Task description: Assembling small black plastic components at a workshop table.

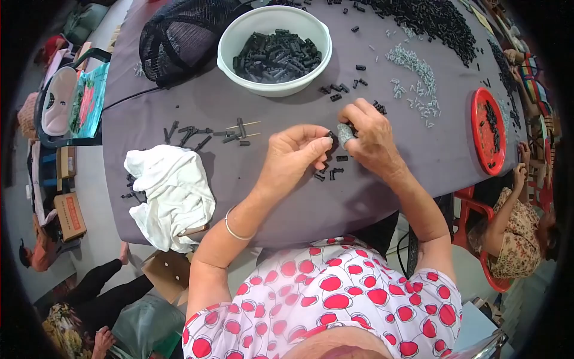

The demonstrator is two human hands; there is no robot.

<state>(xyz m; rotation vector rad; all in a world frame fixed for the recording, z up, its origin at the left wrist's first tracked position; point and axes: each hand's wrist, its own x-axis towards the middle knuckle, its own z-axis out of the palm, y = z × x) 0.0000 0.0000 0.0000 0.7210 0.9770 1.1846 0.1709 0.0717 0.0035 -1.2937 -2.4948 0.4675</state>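
Over the middle of the table, my left hand (297,152) pinches a small black plastic part (330,135) between thumb and fingertips. Close beside it is my right hand (372,136), its fingers curled round dark pieces mostly hidden by them. A grey wrapping (345,134) covers a digit of that hand. Under the hands lie a few loose black plastic pieces (341,158). Beyond them stands a white bowl (274,88) heaped with black cylindrical plastic parts (281,57). More black parts (335,88) are scattered between the bowl and my right hand.
A white cloth (170,194) lies at left, near joined black parts and thin sticks (244,133). A black mesh cap (179,42) sits at far left. Grey small pieces (418,75), a black pile (427,24) and a red tray (482,152) are at right. Other people sit around.
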